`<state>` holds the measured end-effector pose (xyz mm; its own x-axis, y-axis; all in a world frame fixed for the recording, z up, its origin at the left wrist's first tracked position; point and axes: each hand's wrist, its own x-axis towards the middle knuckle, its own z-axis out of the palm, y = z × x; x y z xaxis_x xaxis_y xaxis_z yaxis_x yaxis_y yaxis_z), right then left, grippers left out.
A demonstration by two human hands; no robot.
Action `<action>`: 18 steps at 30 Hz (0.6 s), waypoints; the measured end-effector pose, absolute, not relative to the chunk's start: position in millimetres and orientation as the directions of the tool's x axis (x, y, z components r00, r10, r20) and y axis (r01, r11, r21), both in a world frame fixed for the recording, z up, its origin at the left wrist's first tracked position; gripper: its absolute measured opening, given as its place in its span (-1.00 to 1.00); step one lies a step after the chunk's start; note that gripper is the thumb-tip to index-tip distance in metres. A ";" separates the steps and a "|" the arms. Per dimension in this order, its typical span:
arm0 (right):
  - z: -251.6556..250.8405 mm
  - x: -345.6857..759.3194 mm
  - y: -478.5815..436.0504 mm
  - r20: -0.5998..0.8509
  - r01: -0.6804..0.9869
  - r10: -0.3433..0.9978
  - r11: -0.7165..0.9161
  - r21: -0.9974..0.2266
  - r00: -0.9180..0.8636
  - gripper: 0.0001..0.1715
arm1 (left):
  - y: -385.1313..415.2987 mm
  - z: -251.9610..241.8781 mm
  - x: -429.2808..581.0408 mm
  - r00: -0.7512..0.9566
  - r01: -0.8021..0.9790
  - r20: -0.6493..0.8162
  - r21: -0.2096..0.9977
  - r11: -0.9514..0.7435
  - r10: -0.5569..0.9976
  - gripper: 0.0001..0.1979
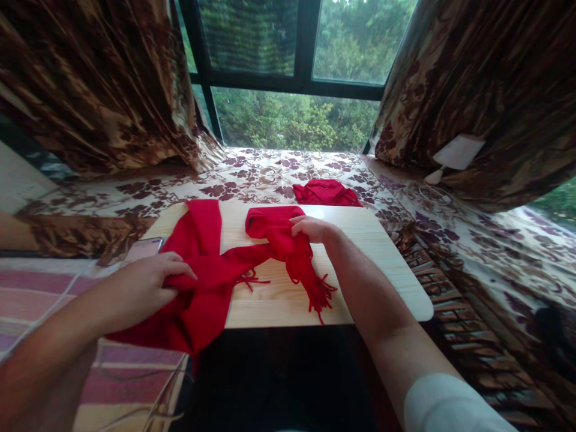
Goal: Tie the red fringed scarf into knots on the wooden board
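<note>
A red scarf (211, 282) with fringed ends lies loosely bunched across a pale wooden tabletop (378, 282). On the left, my left hand (168, 279) is closed on a fold of it, and some of the cloth hangs over the table's front left edge. My right hand (310, 229) pinches the scarf's folded part near the table's middle. The fringe spreads on the wood just below that hand. A narrow stretch of the scarf runs between the two hands.
Another red cloth (326, 192) lies folded on the flowered cover (256, 165) beyond the table. A phone (143, 249) rests at the table's left edge. At right stands a small white lamp (458, 153). Curtains (99, 78) frame the window, and cables trail at lower left.
</note>
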<state>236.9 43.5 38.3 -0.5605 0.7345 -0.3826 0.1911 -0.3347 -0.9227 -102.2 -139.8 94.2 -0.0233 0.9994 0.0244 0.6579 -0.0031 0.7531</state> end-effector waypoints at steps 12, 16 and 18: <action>30.1 236.9 47.2 -0.387 0.187 0.716 -0.344 -0.920 -0.581 -0.71 | -157.6 79.2 -56.4 0.217 0.879 0.173 0.393 -0.269 0.961 -0.39; 26.7 238.2 45.4 -0.380 0.176 0.715 -0.345 -0.922 -0.588 -0.71 | -160.2 73.9 -42.3 0.321 0.817 -0.002 0.506 -0.276 0.947 -0.35; 24.7 238.0 44.1 -0.376 0.171 0.718 -0.344 -0.923 -0.586 -0.71 | -161.8 69.3 -44.9 0.249 0.869 -0.002 0.442 -0.222 0.969 -0.23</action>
<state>238.0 44.1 24.7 -0.5860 0.7178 -0.3761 0.1711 -0.3440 -0.9232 -44.9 -161.8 69.3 0.2487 0.9686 -0.0016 0.8689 -0.2224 0.4421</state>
